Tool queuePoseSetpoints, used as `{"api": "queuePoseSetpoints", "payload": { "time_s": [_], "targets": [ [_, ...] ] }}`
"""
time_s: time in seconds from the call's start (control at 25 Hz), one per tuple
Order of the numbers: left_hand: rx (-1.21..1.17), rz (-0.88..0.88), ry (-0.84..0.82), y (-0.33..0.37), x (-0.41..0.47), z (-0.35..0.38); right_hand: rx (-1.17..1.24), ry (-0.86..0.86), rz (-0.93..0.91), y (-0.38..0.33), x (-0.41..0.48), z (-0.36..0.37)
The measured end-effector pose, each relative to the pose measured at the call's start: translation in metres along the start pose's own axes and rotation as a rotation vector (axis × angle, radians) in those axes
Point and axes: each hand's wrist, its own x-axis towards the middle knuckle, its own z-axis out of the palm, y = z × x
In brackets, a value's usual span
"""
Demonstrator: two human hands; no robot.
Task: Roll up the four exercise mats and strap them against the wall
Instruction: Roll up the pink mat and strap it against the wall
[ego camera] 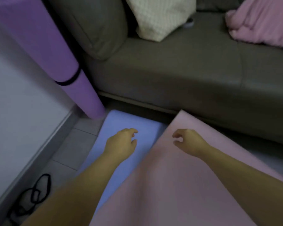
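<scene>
A rolled purple mat [44, 46] leans against the white wall at the left, bound by a black strap [69, 79]. A blue mat [121, 168] lies flat on the floor, and a pink mat [178, 185] lies flat beside it, overlapping its right edge. My left hand [121, 142] hovers over the blue mat with loosely curled fingers, holding nothing. Above the pink mat's far end, my right hand [189, 141] hangs with fingers loosely curled and holds nothing.
A grey sofa [178, 75] runs across the back, with a cream cushion [160, 17] and a pink blanket [261, 23] on it. Loose black straps [33, 196] lie on the tiled floor by the wall [20, 111] at lower left.
</scene>
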Motion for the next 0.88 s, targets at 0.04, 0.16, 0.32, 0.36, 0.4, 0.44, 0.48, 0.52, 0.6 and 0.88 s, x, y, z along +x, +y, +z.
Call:
{"api": "queuePoseSetpoints", "payload": {
  "time_s": [0.04,0.16,0.32,0.36,0.4,0.44,0.48,0.52,0.6,0.88],
  "targets": [
    [0.019,-0.002,-0.022,0.007,0.002,0.019,-0.026,0.024,0.067,0.026,-0.002,0.009],
    [0.026,-0.011,-0.051,0.031,0.016,0.062,-0.171,0.151,0.246,0.088,0.002,0.023],
    [-0.031,0.001,-0.060,0.064,0.037,0.102,-0.182,0.248,0.340,0.125,0.025,0.025],
    [-0.044,0.014,-0.066,0.068,0.038,0.109,-0.203,0.233,0.350,0.129,0.030,0.024],
    [-0.052,0.029,-0.070,0.072,0.039,0.115,-0.232,0.204,0.362,0.131,0.034,0.019],
    [-0.067,0.042,-0.066,0.074,0.038,0.117,-0.279,0.174,0.358,0.130,0.034,0.014],
    [-0.073,0.056,-0.053,0.074,0.036,0.118,-0.336,0.136,0.337,0.126,0.033,0.009],
    [-0.069,0.076,-0.024,0.075,0.032,0.116,-0.396,0.105,0.301,0.119,0.027,0.005],
    [-0.035,0.183,0.123,0.080,0.023,0.100,-0.465,0.114,0.193,0.097,0.007,0.003],
    [0.583,0.416,-0.059,0.063,-0.032,0.031,-0.432,0.379,-0.291,-0.005,-0.063,0.036]
  ]
}}
